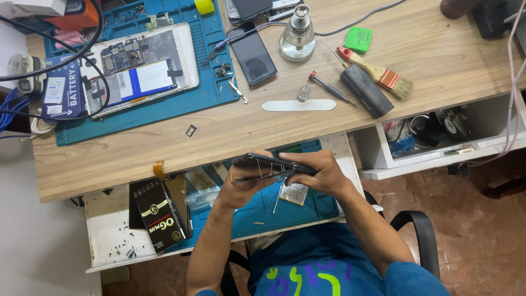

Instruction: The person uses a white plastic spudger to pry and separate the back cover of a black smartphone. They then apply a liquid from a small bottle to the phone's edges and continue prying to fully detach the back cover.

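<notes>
Here, the person sits at a wooden desk (427, 49) with a pull-out shelf (109, 230) below it, and both hands meet over that shelf on 1 dark phone (272, 163) held edge-up, just above a small blue mat (307, 205). The left hand (246, 181) is curled tight round the phone's left end, thumb on top. The right hand (320, 172) is closed over the right end, fingers pressing along the edge. To my eye the step is working the phone's body apart or pressing it together along the seam; I cannot tell which. The next move would call for a steady, even grip, since a thin shell like that could flex or crack.

Counting from big to small: 1 large blue mat (181, 104) on the desk, carrying 1 opened tablet (142, 66) with its board and battery showing. 1 open drawer (433, 137) at the right, full of odds. 1 black box (159, 214) on the shelf. 1 more phone (253, 55) lies face up on the desk. 1 black case (366, 90), 1 brush (378, 71), 1 glass bottle (297, 35), 1 white strip (298, 105), 1 green block (358, 39), 1 screwdriver (331, 87) with a red cap, 1 tiny vial (303, 93), and 1 little tray (190, 130) lying alone on the wood. Loose screws are scattered on the shelf, too small to count.
</notes>
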